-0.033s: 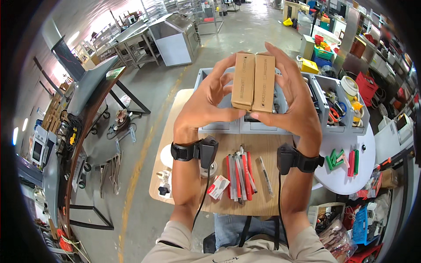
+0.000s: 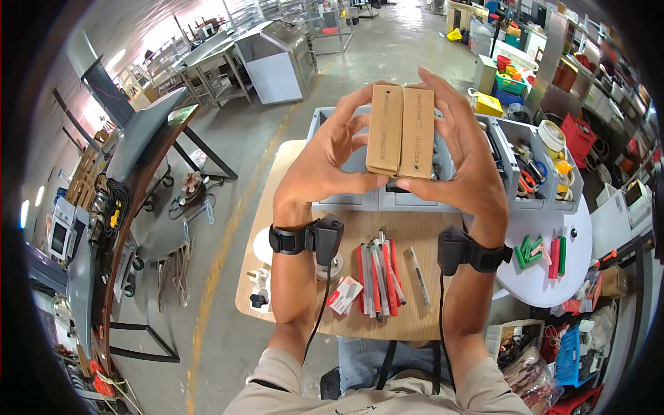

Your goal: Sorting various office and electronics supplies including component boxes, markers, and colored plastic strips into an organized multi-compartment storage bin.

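Two slim brown cardboard boxes, the left box (image 2: 384, 130) and the right box (image 2: 417, 133), are held upright side by side above the grey bins. My left hand (image 2: 325, 149) grips the left box from its outer side, thumb at the lower edge and fingers behind. On the other side my right hand (image 2: 470, 149) closes round the right box, its thumb also at the lower edge. A thin seam runs between the boxes. Black straps with small black units circle both wrists. The fingers behind the boxes are partly hidden.
Below the hands, a wooden table (image 2: 346, 225) carries red and grey pens (image 2: 379, 278), a single pen (image 2: 419, 277) and a small red-white box (image 2: 344, 296). Grey bins (image 2: 346, 205) line its far edge. Right, a round white table (image 2: 546, 290) holds green and pink pieces.
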A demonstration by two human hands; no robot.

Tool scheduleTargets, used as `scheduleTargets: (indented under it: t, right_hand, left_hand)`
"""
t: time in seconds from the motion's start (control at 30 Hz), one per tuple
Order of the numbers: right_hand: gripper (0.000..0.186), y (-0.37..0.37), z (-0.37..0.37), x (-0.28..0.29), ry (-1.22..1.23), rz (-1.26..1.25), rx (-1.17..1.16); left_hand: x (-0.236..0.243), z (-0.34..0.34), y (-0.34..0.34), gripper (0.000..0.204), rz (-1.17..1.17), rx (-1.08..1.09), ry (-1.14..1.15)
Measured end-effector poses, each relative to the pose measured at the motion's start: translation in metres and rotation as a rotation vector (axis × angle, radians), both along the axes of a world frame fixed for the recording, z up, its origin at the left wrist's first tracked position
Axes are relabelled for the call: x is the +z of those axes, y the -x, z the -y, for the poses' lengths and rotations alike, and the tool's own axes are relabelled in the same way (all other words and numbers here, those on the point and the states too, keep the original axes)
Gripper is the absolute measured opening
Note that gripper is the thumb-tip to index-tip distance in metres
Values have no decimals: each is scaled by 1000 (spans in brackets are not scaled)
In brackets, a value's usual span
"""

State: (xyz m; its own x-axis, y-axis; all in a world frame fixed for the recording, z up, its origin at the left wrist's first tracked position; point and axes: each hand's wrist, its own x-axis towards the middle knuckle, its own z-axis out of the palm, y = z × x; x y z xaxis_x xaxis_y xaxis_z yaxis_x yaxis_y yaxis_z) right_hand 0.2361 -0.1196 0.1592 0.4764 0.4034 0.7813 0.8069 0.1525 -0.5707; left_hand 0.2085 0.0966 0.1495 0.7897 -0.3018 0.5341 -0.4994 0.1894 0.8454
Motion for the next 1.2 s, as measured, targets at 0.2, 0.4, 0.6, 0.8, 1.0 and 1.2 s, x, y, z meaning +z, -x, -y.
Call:
scheduleTargets:
  t: [0.2,0.4,0.6,0.8,1.0,1.2]
  right_hand:
    - [110,3,6,3,55,-72,49]
    - [112,1,5,1,49,-86,80]
    - [114,3,8,3,118,-85,55]
    - [115,2,9,1,146,-32,29]
    - [116,3,10,2,130,-90,45]
    - [116,1,10,1,121,-66,33]
  left_hand:
    - [7,3,4,106,88,21,-156]
    - [6,3,7,105,132,57,-188]
    - [2,2,5,106,155,91,-228]
    - [2,0,6,108,162,122,-272]
    - [4,2,5,108,196,128,-290]
    - [4,0,6,106,218,157,-286]
